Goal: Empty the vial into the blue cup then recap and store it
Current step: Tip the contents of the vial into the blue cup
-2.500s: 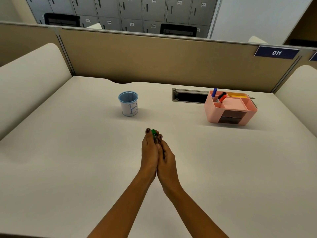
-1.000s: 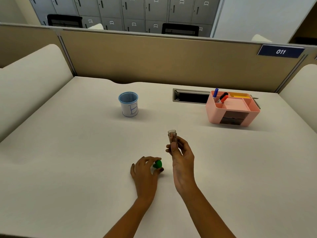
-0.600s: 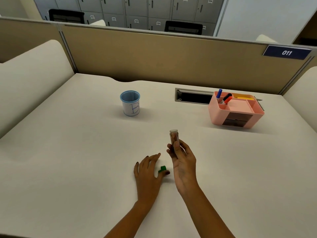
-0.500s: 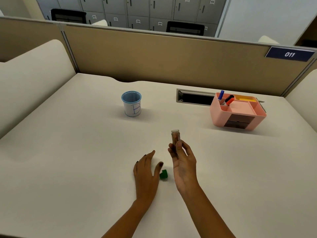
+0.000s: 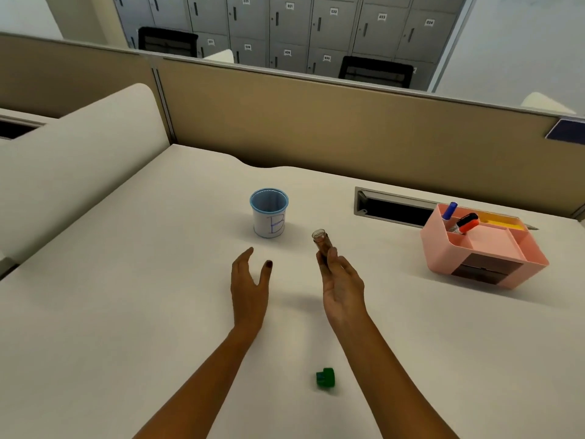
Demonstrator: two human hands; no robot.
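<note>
My right hand holds a small clear vial with brown contents, uncapped, tilted a little to the left. Its mouth is to the right of the blue cup, a white cup with a blue rim and a "B" on its side, standing upright on the desk. My left hand hovers open and empty just below the cup. The green cap lies on the desk between my forearms, near the front.
A pink desk organizer with markers stands at the right. Behind it a cable slot is cut into the white desk. A tan partition closes the back, and a padded divider the left.
My left hand let go of the green cap and lifted forward toward the cup. My right hand carried the open vial forward and left, closer to the cup. The cap stays behind on the desk.
</note>
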